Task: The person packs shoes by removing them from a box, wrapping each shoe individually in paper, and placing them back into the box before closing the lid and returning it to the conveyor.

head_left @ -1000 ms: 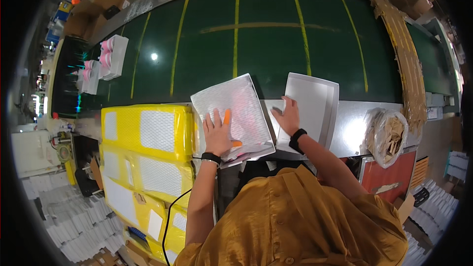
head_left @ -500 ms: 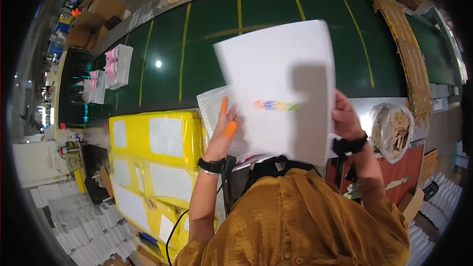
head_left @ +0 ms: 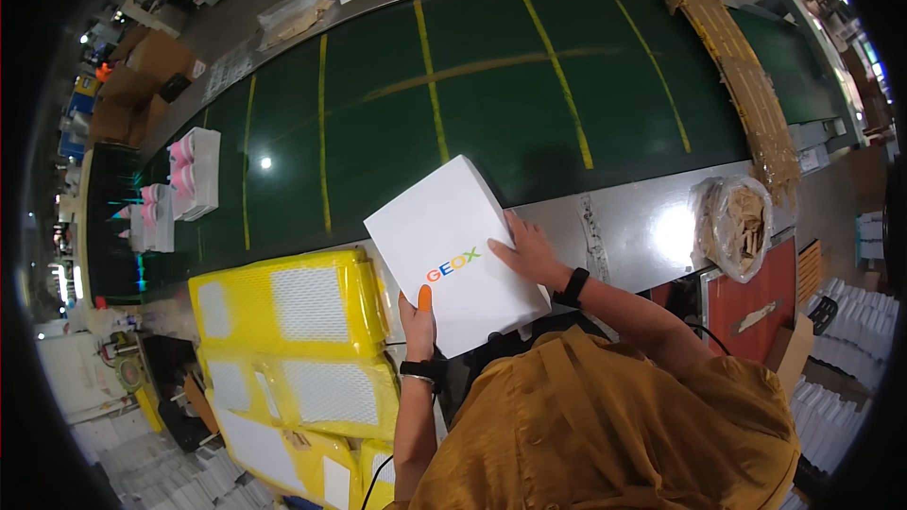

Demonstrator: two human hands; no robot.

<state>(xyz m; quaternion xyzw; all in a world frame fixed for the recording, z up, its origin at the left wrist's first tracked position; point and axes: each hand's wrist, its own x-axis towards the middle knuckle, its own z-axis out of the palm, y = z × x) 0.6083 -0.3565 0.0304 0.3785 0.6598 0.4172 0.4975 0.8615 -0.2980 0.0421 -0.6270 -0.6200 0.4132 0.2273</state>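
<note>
A white cardboard box with multicoloured lettering on its top lies tilted between my hands, at the near edge of the green conveyor belt. My left hand, with an orange covering on its thumb, grips the box's lower left side; the fingers pass partly out of sight beneath it. On the opposite side, my right hand holds the right edge, its thumb on the top face. The box looks closed, and its inside is hidden.
A green belt with yellow cross lines runs beyond the box. Open white boxes with pink items stand on it at left. Yellow-wrapped packs are stacked near left. A clear bag of brown paper sits at right, by a cardboard strip.
The box has come down and toward the left, turning to a slant. My left hand, spread beside it earlier, now grips it. The textured white sheet behind it no longer shows.
</note>
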